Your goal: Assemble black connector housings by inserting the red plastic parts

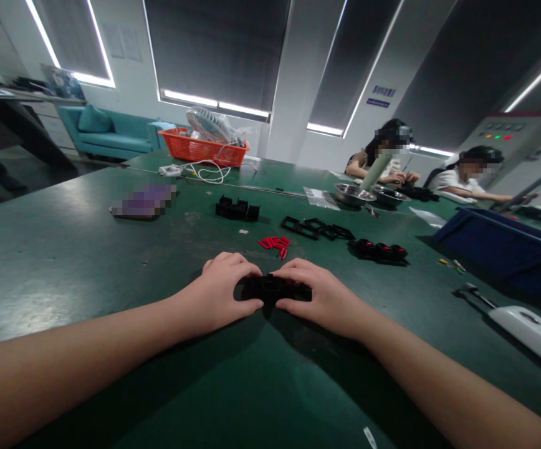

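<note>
Between my hands, low over the green tabletop, is a black plastic part (270, 287) with a raised middle. My left hand (226, 287) grips its left side, thumb toward me and fingers behind. From the other side my right hand (310, 293) closes on it in the same way. The fingers cover much of the part's ends. Just beyond lie several small red pieces (275, 243) in a loose pile. Farther back sits a black block-shaped assembly (237, 209). To its right are several flat black frames (317, 227) and a black assembly with red inserts (379, 252).
A blue bin (504, 249) and a white-handled tool (527, 324) are at the right. A blurred purple phone-like object (144, 201) lies left. Toward the back stand an orange basket (200, 148), a white cable (209, 171) and metal bowls (354, 195). Two people sit at the far right.
</note>
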The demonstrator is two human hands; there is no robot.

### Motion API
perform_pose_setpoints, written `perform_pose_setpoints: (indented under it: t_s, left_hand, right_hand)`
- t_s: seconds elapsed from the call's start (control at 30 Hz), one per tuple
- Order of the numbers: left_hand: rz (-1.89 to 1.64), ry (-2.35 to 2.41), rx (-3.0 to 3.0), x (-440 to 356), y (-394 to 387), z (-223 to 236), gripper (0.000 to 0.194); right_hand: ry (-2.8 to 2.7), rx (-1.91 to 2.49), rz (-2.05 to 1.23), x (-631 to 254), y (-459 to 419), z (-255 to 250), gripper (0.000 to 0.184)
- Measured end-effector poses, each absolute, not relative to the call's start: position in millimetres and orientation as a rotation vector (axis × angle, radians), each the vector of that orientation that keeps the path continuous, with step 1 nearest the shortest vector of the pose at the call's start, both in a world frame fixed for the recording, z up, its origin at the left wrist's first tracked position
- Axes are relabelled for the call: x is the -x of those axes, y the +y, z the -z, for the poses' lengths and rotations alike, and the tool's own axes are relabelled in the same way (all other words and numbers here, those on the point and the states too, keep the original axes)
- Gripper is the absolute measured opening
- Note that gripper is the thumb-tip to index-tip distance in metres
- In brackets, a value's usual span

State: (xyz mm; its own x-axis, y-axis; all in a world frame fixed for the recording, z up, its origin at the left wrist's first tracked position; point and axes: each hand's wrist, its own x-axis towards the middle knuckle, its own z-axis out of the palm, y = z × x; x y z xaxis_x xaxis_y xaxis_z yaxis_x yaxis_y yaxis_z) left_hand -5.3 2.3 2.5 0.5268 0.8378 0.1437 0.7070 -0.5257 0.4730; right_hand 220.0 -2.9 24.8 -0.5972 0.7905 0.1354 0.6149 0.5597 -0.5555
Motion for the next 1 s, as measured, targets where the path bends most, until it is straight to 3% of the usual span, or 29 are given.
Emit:
perform_pose_setpoints:
  t_s: [1.0]
  left_hand:
    - [-0.51,1.276,-2.413,5.0,2.6,-1.9,0.038]
  right_hand:
    - [-2.432,1.131,-0.649,-220.6,-2.8,-22.9,0.032]
